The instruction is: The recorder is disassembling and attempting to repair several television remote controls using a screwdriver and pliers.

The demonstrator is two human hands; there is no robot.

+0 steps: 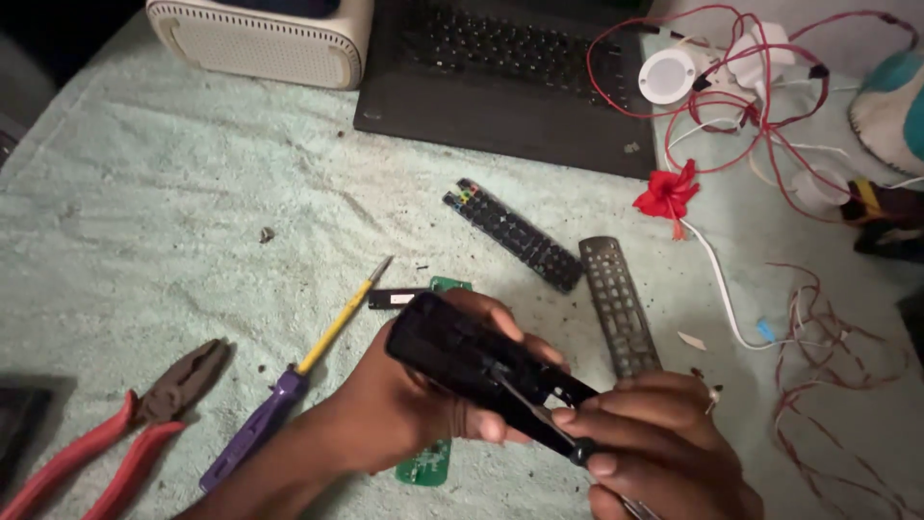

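Note:
My left hand grips a black remote casing, held tilted above the towel. My right hand holds a thin dark tool whose tip rests inside the casing. Under my left hand lies a green circuit board, with its upper end showing by a small black part. A black rubber keypad and a grey remote front cover lie just beyond my hands.
On the pale green towel lie a yellow-shafted screwdriver with purple handle and red-handled pliers. A laptop, a white speaker box, tangled red and white wires and a red flower are behind.

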